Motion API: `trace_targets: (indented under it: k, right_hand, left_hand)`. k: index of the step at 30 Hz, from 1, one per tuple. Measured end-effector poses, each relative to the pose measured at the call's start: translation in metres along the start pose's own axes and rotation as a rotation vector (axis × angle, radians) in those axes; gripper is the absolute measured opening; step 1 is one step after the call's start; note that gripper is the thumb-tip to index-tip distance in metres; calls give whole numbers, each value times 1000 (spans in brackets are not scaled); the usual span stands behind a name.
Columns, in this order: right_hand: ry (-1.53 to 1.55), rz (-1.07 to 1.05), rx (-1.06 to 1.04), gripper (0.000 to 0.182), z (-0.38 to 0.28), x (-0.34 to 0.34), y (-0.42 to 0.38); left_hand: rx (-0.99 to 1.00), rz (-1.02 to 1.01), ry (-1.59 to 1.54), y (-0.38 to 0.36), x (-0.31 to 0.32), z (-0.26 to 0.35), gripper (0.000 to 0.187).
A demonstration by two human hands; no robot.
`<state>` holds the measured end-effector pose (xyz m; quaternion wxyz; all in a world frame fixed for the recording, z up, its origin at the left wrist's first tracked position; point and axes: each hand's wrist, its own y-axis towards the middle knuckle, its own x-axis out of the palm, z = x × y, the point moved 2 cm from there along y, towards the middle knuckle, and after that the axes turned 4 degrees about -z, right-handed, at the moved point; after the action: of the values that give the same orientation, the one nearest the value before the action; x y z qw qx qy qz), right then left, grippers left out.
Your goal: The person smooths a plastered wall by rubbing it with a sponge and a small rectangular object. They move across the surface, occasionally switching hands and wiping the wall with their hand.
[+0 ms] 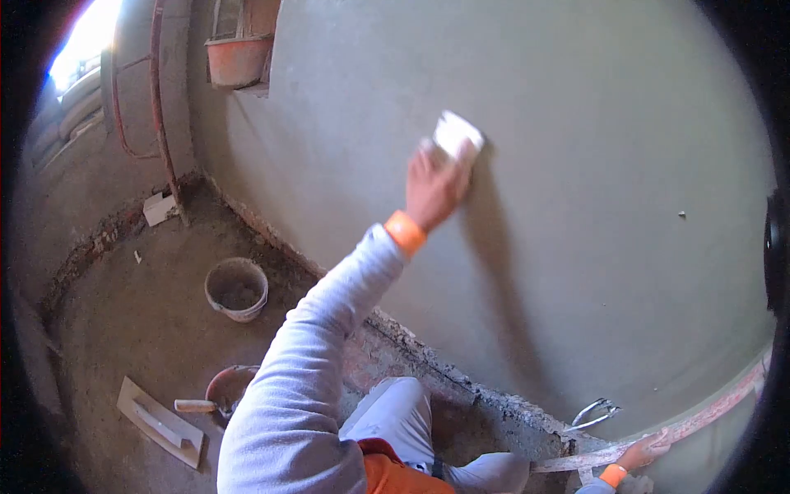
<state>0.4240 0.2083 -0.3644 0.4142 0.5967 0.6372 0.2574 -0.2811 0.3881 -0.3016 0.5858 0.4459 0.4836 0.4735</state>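
My left hand (pixel 434 188) reaches up and presses a white sponge block (pixel 457 133) flat against the smooth grey plastered wall (pixel 592 165). Its fingers are closed over the block, and the grey sleeve with an orange cuff (pixel 405 232) runs back toward me. My right hand (pixel 648 449) sits low at the bottom right, resting on and gripping a pale wooden plank (pixel 699 420) that runs along the wall. A metal clamp (pixel 597 412) sticks out of the wall just left of that hand.
Below on the rough floor stand a grey bucket (pixel 236 288), a reddish tub (pixel 230 385) with a trowel handle (pixel 195 405), and a white plaster float (pixel 160 421). An orange bucket (pixel 239 59) sits on a ledge at the top left. Red pipes (pixel 160 107) climb the corner.
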Motion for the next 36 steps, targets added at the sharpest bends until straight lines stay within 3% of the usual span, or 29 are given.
trace_targets:
  k: [1,4,6,8,11,12,13,15,18,21,23,25,26,27,29,30,31,34,36]
  right_hand:
    - [45,1,-34,52,6,1,2]
    - [25,-34,-9,47,16,2,2]
    - [-12,-41,22,44,21,3,3]
    - [-13,-28,25,44,25,7,6]
    - [83,-62,53,44,15,4,2]
    - [94,-60,37,44,16,5,0]
    - [106,-55,24,45,19,6,-2]
    - [106,-26,-1,46,12,3,-1]
    - [148,-38,-11,48,19,6,-1]
    - [125,-30,3,47,21,8,-2]
    - [107,-15,-50,47,28,10,0]
    - [115,-52,10,46,15,3,-3]
    - [128,-57,15,46,18,6,-4]
    - [141,-68,14,46,29,10,-2]
    - [149,-79,10,46,31,10,-3]
    - [147,-76,6,46,22,7,-3]
    - [149,-64,8,46,13,3,-6]
    - [267,-97,149,46,-8,-3,-9]
    - [278,-73,134,47,-2,1,-12]
  left_hand:
    - [91,-80,-21,-25,-8,11,54]
    - [69,-42,150,-8,-1,-55,51]
    - [-70,-17,131,72,-12,-84,48]
    - [-164,130,172,132,-14,-106,44]
    - [-228,112,101,119,-2,-73,45]
    - [-185,-6,145,85,7,-43,50]
    - [43,83,217,35,18,-17,55]
    - [142,-119,-5,-11,-12,16,47]
    - [260,-31,122,42,-20,-20,47]
    - [49,53,171,114,-17,-44,45]
    - [-103,86,100,121,-17,-39,44]
    - [-232,14,26,111,-12,-14,45]
    - [-167,-85,47,77,3,6,50]
    - [-1,-61,56,24,25,25,56]
    - [188,-139,74,-74,12,78,57]
    - [247,-248,-150,-101,9,65,57]
    - [291,-237,-29,-102,8,49,55]
    - [356,-96,387,-21,3,-6,51]
    - [64,11,299,81,-5,-41,48]
